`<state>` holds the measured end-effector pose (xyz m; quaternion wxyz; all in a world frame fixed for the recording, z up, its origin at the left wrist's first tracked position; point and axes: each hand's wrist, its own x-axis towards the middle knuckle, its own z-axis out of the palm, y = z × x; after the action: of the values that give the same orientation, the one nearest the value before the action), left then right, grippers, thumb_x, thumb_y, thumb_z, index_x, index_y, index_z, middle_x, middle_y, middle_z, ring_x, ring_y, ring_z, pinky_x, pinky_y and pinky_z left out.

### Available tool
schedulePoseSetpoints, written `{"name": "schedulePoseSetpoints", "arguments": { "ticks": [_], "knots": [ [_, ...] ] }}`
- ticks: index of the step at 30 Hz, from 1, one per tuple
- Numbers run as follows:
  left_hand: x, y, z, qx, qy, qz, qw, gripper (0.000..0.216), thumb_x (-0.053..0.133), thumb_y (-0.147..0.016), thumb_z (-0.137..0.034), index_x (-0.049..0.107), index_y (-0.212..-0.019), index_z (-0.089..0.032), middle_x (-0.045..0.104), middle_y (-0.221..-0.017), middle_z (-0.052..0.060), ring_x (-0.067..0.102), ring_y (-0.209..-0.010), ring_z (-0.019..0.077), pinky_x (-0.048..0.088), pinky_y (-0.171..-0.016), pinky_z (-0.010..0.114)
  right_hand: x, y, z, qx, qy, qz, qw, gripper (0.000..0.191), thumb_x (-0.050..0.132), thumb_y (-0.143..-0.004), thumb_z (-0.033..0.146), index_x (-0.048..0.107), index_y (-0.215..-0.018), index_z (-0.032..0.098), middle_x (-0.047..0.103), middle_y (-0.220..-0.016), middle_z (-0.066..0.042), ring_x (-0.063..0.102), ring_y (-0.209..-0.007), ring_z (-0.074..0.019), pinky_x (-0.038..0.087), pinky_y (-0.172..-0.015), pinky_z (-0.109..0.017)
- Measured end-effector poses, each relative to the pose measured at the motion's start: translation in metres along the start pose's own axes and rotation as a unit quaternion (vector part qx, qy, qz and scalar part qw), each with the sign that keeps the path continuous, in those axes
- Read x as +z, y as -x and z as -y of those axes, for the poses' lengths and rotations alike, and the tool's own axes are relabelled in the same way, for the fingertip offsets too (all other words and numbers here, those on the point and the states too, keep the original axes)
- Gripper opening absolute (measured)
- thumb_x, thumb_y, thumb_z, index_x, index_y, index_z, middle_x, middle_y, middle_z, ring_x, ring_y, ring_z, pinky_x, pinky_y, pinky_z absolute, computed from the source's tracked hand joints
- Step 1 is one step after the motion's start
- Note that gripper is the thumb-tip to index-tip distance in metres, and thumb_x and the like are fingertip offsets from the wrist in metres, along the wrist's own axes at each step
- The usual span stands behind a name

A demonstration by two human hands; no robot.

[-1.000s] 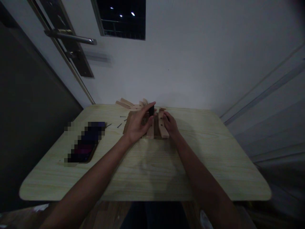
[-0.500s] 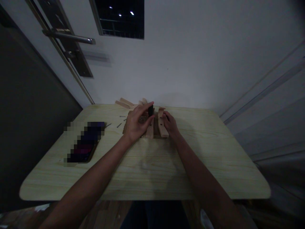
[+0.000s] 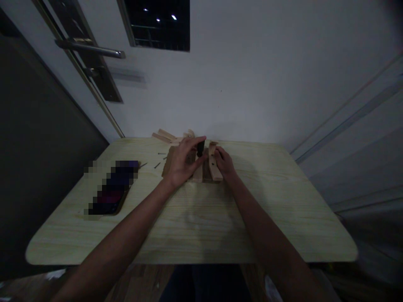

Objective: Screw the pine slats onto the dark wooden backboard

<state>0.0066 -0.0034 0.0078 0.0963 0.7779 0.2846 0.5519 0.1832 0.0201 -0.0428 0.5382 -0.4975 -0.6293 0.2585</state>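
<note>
A small wooden assembly (image 3: pixel 203 167) of flat slats lies at the far middle of the pale table (image 3: pixel 195 222). My left hand (image 3: pixel 181 161) rests over its left part, thumb and fingers pinching a short black object (image 3: pixel 200 148) held upright above a slat. My right hand (image 3: pixel 223 163) is closed on the upright wooden slat (image 3: pixel 214 166) at the assembly's right side, which has small holes along its face. What the black object is I cannot make out in the dim light.
Loose wooden strips (image 3: pixel 168 136) lie at the table's far edge by the wall. A few small nails (image 3: pixel 157 165) are scattered left of the assembly. A blurred dark flat object (image 3: pixel 111 188) lies at the left. A door with a metal handle (image 3: pixel 91 48) stands at the back left.
My left hand has shifted the black object slightly to the right, closer to the upright slat. My right hand has stayed on the slat.
</note>
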Motion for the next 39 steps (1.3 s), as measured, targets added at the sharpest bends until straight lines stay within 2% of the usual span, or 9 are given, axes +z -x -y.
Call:
{"name": "schedulePoseSetpoints", "arguments": {
  "ticks": [4,14,21,24,29,34,39],
  "knots": [
    [0.0005,-0.0003,0.0025,0.001,-0.020,-0.013,1.000,0.045,0.067,-0.085,-0.033,0.053,-0.128,-0.028,0.061,-0.112,0.006,0.059,-0.100,0.0188,0.055,-0.082,0.034,-0.0001,0.0005,-0.0008,-0.001,-0.003,-0.003,1.000,0.033,0.041,-0.088,0.053,0.057,-0.087,0.024,0.065,-0.087,-0.006,0.058,-0.081,-0.0216,0.046,-0.072,-0.034],
    [0.0023,0.0037,0.0047,-0.022,-0.011,-0.024,0.999,0.048,0.067,-0.085,-0.035,0.052,-0.131,-0.030,0.062,-0.116,0.006,0.063,-0.096,0.0189,0.054,-0.078,0.033,-0.0010,0.0008,0.0008,-0.007,0.015,-0.002,1.000,0.032,0.039,-0.089,0.051,0.056,-0.087,0.024,0.064,-0.083,-0.005,0.057,-0.079,-0.0215,0.045,-0.071,-0.033],
    [0.0007,0.0024,0.0049,-0.019,-0.013,-0.016,1.000,0.047,0.067,-0.085,-0.035,0.053,-0.130,-0.031,0.065,-0.114,0.005,0.063,-0.082,0.0148,0.054,-0.077,0.032,-0.0016,0.0010,0.0012,-0.005,0.011,0.000,1.000,0.035,0.039,-0.088,0.053,0.057,-0.087,0.023,0.065,-0.086,-0.007,0.058,-0.081,-0.0227,0.045,-0.073,-0.035],
    [0.0005,0.0038,0.0039,-0.031,0.007,-0.005,0.999,0.049,0.064,-0.087,-0.033,0.049,-0.133,-0.030,0.063,-0.121,0.006,0.064,-0.090,0.0161,0.054,-0.083,0.034,-0.0012,0.0007,0.0010,-0.003,0.008,-0.002,1.000,0.036,0.039,-0.088,0.053,0.058,-0.088,0.022,0.065,-0.088,-0.007,0.058,-0.082,-0.0229,0.046,-0.074,-0.035],
    [0.0008,0.0060,0.0031,-0.049,0.086,0.029,0.995,0.058,0.056,-0.091,-0.032,0.034,-0.145,-0.027,0.064,-0.117,0.008,0.065,-0.095,0.0168,0.055,-0.088,0.034,0.0000,0.0002,0.0003,-0.005,0.004,-0.008,1.000,0.039,0.039,-0.087,0.055,0.059,-0.089,0.021,0.066,-0.088,-0.008,0.059,-0.081,-0.0230,0.047,-0.075,-0.036],
    [-0.0005,0.0027,0.0000,-0.020,0.075,0.032,0.996,0.047,0.057,-0.091,-0.032,0.046,-0.136,-0.029,0.060,-0.125,0.008,0.062,-0.103,0.0191,0.055,-0.090,0.036,0.0002,0.0002,-0.0016,-0.010,0.003,-0.006,1.000,0.037,0.040,-0.088,0.054,0.059,-0.090,0.022,0.066,-0.089,-0.008,0.060,-0.084,-0.0236,0.047,-0.077,-0.037],
    [0.0011,-0.0006,0.0011,0.001,0.016,-0.008,1.000,0.045,0.067,-0.085,-0.032,0.053,-0.128,-0.029,0.061,-0.113,0.005,0.059,-0.101,0.0198,0.054,-0.085,0.035,0.0001,-0.0006,-0.0027,-0.007,0.005,-0.005,1.000,0.039,0.040,-0.088,0.054,0.061,-0.092,0.022,0.067,-0.091,-0.008,0.060,-0.086,-0.0236,0.047,-0.078,-0.037]
  ]
}}
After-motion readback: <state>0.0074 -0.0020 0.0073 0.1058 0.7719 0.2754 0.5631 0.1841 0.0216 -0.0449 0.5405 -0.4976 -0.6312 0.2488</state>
